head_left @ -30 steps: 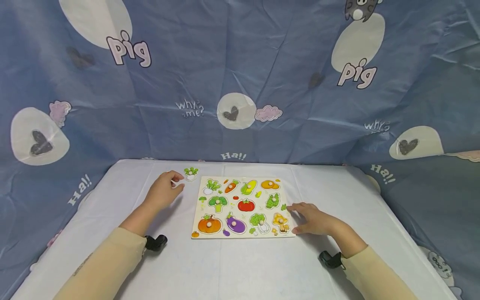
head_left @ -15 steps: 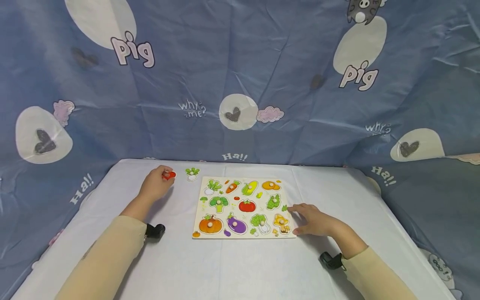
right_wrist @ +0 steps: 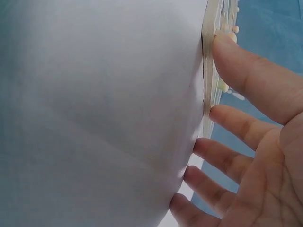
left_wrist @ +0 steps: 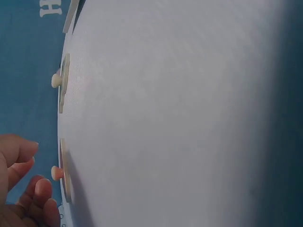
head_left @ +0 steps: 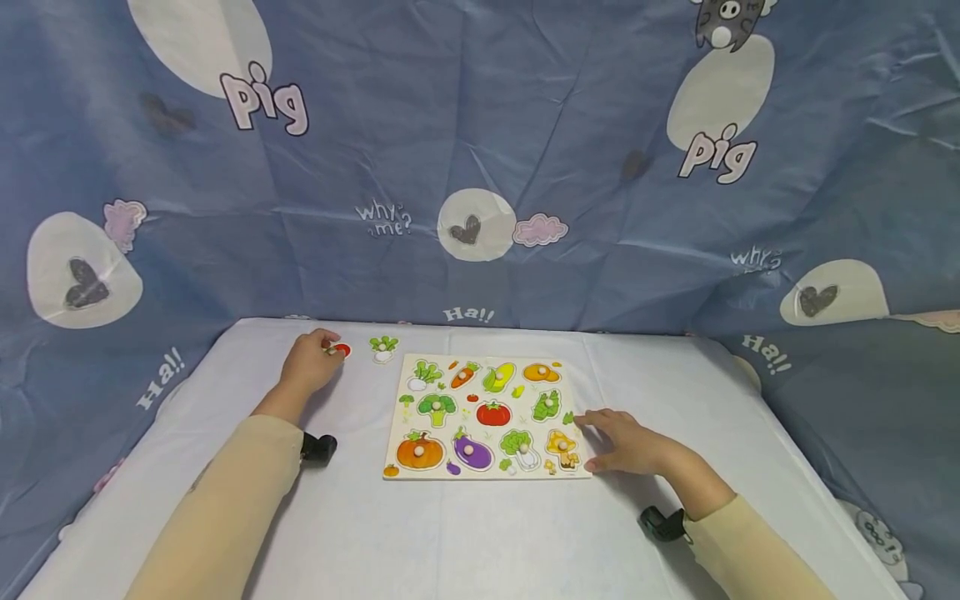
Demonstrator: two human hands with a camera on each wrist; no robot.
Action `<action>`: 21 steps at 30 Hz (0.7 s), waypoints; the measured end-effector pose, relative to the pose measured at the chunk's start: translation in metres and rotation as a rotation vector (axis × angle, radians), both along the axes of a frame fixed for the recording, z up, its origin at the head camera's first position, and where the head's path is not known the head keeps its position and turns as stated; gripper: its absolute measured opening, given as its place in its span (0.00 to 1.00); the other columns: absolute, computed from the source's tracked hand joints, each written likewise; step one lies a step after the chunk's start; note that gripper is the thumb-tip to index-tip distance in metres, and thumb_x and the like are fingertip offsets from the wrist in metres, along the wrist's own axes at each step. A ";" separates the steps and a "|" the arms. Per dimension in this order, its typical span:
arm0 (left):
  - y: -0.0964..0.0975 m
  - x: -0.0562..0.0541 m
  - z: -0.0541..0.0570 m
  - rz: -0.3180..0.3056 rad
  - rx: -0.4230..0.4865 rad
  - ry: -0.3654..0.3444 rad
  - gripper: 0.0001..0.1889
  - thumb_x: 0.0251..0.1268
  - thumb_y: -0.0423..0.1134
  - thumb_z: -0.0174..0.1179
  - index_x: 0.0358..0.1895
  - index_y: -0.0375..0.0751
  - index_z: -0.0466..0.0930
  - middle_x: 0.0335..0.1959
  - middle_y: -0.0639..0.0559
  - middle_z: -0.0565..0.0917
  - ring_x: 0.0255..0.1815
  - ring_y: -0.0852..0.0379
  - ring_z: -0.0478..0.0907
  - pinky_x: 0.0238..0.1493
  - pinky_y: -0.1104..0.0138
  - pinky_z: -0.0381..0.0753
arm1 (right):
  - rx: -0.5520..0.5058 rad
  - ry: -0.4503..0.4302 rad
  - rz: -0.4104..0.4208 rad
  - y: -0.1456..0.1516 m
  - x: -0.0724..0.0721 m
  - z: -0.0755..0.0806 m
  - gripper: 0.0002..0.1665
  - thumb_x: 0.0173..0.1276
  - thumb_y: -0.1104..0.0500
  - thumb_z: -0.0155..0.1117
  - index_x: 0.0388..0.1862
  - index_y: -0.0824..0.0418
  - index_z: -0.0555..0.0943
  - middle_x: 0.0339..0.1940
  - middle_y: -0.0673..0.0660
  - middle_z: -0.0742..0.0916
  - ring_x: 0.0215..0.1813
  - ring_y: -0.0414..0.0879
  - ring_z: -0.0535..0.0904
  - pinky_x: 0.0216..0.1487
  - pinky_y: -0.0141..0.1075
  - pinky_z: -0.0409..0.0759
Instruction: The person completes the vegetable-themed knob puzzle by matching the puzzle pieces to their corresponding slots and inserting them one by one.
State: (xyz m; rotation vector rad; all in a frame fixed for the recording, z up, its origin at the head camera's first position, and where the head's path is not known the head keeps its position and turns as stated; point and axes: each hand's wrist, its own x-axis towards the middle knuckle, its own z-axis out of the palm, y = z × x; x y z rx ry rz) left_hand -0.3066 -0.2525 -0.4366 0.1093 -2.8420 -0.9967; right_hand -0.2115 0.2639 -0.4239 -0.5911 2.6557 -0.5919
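My left hand (head_left: 306, 367) is at the back left of the table, right beside a red tomato puzzle piece (head_left: 342, 349). In the left wrist view, that piece's knob (left_wrist: 57, 173) stands apart from the loosely bent fingers (left_wrist: 42, 187). A white radish piece with green leaves (head_left: 383, 348) lies just right of it, knob up. The white vegetable puzzle board (head_left: 400, 425) lies mid-table. My right hand (head_left: 626, 442) rests at the board's right edge, thumb and index fingertip touching it, the other fingers spread on the cloth.
Knobbed pieces such as the pumpkin (head_left: 419, 451), eggplant (head_left: 472, 451) and broccoli (head_left: 437, 407) sit in the board. Its printed tomato (head_left: 492, 413) and radish (head_left: 424, 376) spots show no knob. A blue patterned curtain (head_left: 600, 275) rises behind the table.
My left hand moved left from near the radish piece, and the tomato piece came into view at its fingers. The fingers have since come off it. The right hand has stayed put.
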 end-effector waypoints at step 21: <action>-0.003 -0.010 -0.008 0.046 -0.030 -0.095 0.17 0.74 0.35 0.52 0.58 0.27 0.74 0.51 0.31 0.79 0.51 0.37 0.77 0.54 0.48 0.75 | 0.003 -0.007 -0.009 0.001 0.001 0.000 0.46 0.60 0.47 0.76 0.73 0.61 0.69 0.74 0.69 0.68 0.75 0.70 0.58 0.70 0.67 0.59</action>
